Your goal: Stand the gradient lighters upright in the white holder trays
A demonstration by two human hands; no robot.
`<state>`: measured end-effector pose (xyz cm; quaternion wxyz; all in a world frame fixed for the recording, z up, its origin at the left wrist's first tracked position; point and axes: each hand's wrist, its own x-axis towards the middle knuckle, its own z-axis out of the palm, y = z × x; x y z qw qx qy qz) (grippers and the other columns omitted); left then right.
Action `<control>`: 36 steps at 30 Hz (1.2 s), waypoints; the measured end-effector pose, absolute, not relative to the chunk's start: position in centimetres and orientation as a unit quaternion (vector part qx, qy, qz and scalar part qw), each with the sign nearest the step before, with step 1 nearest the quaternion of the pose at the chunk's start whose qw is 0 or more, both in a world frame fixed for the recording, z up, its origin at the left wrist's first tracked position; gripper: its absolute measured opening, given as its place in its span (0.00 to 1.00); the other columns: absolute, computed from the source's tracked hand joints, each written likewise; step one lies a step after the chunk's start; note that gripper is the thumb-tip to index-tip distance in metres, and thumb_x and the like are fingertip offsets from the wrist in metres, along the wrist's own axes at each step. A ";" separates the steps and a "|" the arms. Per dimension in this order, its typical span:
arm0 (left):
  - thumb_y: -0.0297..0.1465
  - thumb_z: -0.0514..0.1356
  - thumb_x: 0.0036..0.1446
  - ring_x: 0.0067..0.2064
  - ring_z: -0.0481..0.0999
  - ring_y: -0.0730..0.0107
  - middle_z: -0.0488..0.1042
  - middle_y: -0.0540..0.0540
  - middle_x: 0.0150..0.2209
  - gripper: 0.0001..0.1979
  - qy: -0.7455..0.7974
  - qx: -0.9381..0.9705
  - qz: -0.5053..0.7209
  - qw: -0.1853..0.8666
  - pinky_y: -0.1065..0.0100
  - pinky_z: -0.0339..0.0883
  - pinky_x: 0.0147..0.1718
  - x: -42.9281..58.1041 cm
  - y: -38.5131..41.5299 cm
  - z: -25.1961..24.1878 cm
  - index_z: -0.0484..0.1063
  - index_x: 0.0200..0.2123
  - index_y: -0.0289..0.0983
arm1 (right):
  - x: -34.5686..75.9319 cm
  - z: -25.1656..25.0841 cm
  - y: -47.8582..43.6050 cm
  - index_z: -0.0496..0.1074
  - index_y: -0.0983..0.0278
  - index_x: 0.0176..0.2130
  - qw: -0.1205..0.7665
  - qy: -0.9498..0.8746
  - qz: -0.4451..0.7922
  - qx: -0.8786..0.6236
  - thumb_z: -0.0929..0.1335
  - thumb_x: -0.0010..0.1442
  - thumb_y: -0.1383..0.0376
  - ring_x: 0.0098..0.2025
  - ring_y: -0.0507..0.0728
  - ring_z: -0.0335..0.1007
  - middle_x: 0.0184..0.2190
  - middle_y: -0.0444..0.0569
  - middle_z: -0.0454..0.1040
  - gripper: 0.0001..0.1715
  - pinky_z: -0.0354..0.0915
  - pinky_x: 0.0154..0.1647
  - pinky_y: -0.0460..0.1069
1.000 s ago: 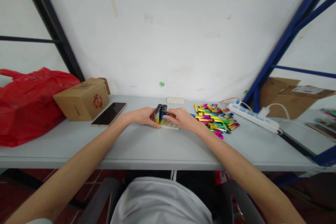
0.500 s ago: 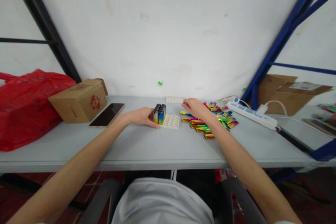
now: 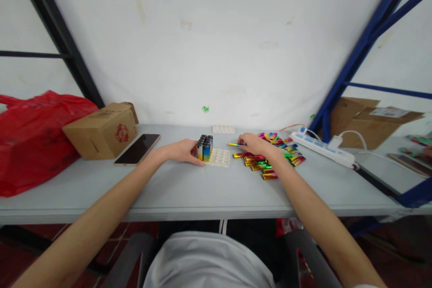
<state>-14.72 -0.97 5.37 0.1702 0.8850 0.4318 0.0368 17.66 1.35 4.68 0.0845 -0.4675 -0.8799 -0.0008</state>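
Several lighters with black tops and shiny blue, yellow and silvery bodies stand upright in close rows on the left part of a white tray with round hollows. My left hand curves round their left side, thumb at the front, its other fingers partly hidden behind them. At the left edge of a loose pile, my right hand has its fingers closed on one yellow-and-blue lighter. Beneath and beside that hand lies the pile of shiny multicoloured lighters.
Another white tray sits against the wall. On the left are a phone, a cardboard box and a red plastic bag. A power strip with cables lies right of the pile, near an open carton.
My right hand has come down and slightly right onto the yellow-and-blue lighter, closing on its right end. The lighter has shifted a little left. My left hand stays at the upright lighters.
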 end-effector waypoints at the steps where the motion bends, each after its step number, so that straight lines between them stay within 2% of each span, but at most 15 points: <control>1: 0.59 0.64 0.45 0.34 0.75 0.63 0.78 0.45 0.35 0.34 0.434 0.884 0.038 0.169 0.68 0.64 0.30 -14.7 -1.0 5.4 0.72 0.40 0.36 | 17.5 4.7 1.4 0.77 0.69 0.45 0.118 -0.881 -0.002 -0.458 0.68 0.64 0.68 0.46 0.60 0.75 0.43 0.59 0.79 0.11 0.66 0.49 0.51; 4: 0.59 0.64 0.45 0.34 0.76 0.62 0.78 0.45 0.35 0.33 0.441 0.881 0.030 0.169 0.68 0.64 0.30 -14.6 -1.2 5.6 0.72 0.41 0.36 | 17.2 4.7 1.8 0.77 0.68 0.45 0.249 -0.857 0.042 -0.450 0.65 0.66 0.68 0.40 0.58 0.75 0.39 0.56 0.80 0.12 0.67 0.48 0.52; 7: 0.58 0.65 0.45 0.34 0.75 0.63 0.78 0.46 0.35 0.33 0.444 0.879 0.027 0.170 0.68 0.64 0.30 -14.5 -1.2 5.7 0.72 0.41 0.36 | 16.6 4.5 2.2 0.77 0.65 0.44 0.387 -0.793 0.174 -0.436 0.69 0.62 0.64 0.31 0.54 0.74 0.37 0.51 0.79 0.12 0.69 0.39 0.51; 10: 0.59 0.64 0.44 0.34 0.75 0.63 0.77 0.46 0.35 0.34 0.442 0.880 0.033 0.169 0.68 0.64 0.31 -14.5 -1.1 5.6 0.72 0.42 0.36 | 15.8 4.2 2.3 0.77 0.64 0.41 0.486 -0.705 0.336 -0.393 0.74 0.55 0.57 0.33 0.53 0.73 0.35 0.47 0.78 0.16 0.70 0.38 0.49; 13: 0.59 0.64 0.45 0.33 0.75 0.63 0.77 0.46 0.34 0.33 0.434 0.884 0.037 0.169 0.68 0.64 0.31 -14.7 -1.1 5.5 0.72 0.41 0.36 | 14.8 4.2 1.8 0.76 0.64 0.37 0.533 -0.625 0.451 -0.348 0.75 0.53 0.53 0.38 0.52 0.72 0.36 0.46 0.76 0.19 0.69 0.40 0.47; 16: 0.58 0.65 0.45 0.33 0.75 0.63 0.77 0.46 0.34 0.32 0.432 0.885 0.039 0.170 0.68 0.64 0.30 -14.7 -1.0 5.5 0.72 0.40 0.36 | 13.9 4.5 0.8 0.72 0.62 0.36 0.544 -0.571 0.531 -0.310 0.74 0.53 0.48 0.36 0.51 0.71 0.37 0.45 0.75 0.22 0.70 0.38 0.47; 19: 0.58 0.65 0.46 0.33 0.75 0.63 0.77 0.46 0.34 0.32 0.432 0.885 0.038 0.169 0.68 0.63 0.30 -14.7 -1.1 5.5 0.72 0.40 0.36 | 13.2 4.7 0.0 0.66 0.60 0.37 0.516 -0.565 0.579 -0.281 0.73 0.55 0.46 0.27 0.49 0.67 0.29 0.41 0.72 0.24 0.69 0.31 0.47; 21: 0.58 0.64 0.46 0.33 0.75 0.64 0.77 0.46 0.34 0.32 0.430 0.886 0.038 0.167 0.68 0.63 0.30 -14.6 -1.1 5.5 0.72 0.40 0.36 | 12.8 4.7 -0.4 0.64 0.59 0.37 0.488 -0.590 0.580 -0.278 0.72 0.56 0.45 0.20 0.47 0.57 0.22 0.36 0.65 0.24 0.62 0.23 0.44; 23: 0.58 0.64 0.46 0.33 0.74 0.64 0.77 0.46 0.33 0.32 0.431 0.886 0.038 0.168 0.68 0.63 0.30 -14.6 -1.2 5.5 0.72 0.40 0.36 | 12.4 4.5 -0.6 0.63 0.59 0.36 0.469 -0.605 0.569 -0.301 0.71 0.57 0.44 0.17 0.46 0.45 0.19 0.33 0.55 0.24 0.50 0.16 0.41; 26: 0.58 0.65 0.45 0.32 0.74 0.63 0.77 0.46 0.33 0.32 0.436 0.883 0.040 0.169 0.68 0.62 0.29 -14.7 -1.1 5.5 0.73 0.39 0.36 | 11.7 4.2 -0.7 0.59 0.60 0.28 0.451 -0.599 0.553 -0.364 0.65 0.59 0.38 0.16 0.46 0.37 0.17 0.34 0.48 0.31 0.38 0.15 0.42; 29: 0.59 0.64 0.44 0.33 0.75 0.63 0.77 0.46 0.33 0.33 0.433 0.884 0.041 0.170 0.68 0.63 0.30 -14.8 -0.9 5.3 0.73 0.40 0.36 | 11.1 4.0 -0.8 0.53 0.60 0.22 0.456 -0.595 0.516 -0.415 0.59 0.62 0.37 0.16 0.46 0.37 0.15 0.36 0.46 0.34 0.37 0.16 0.44; 33: 0.59 0.64 0.45 0.33 0.75 0.63 0.78 0.46 0.34 0.33 0.428 0.886 0.042 0.174 0.68 0.63 0.30 -14.8 -0.9 5.3 0.73 0.40 0.36 | 10.5 3.9 -1.1 0.51 0.59 0.19 0.463 -0.604 0.465 -0.452 0.57 0.65 0.47 0.16 0.48 0.38 0.13 0.38 0.46 0.29 0.39 0.16 0.45; 36: 0.59 0.64 0.45 0.33 0.75 0.63 0.78 0.46 0.34 0.33 0.428 0.886 0.038 0.174 0.68 0.63 0.30 -14.7 -1.1 5.5 0.73 0.41 0.36 | 10.3 3.9 -1.3 0.51 0.59 0.19 0.457 -0.624 0.443 -0.453 0.57 0.64 0.49 0.16 0.48 0.39 0.13 0.39 0.46 0.28 0.41 0.16 0.46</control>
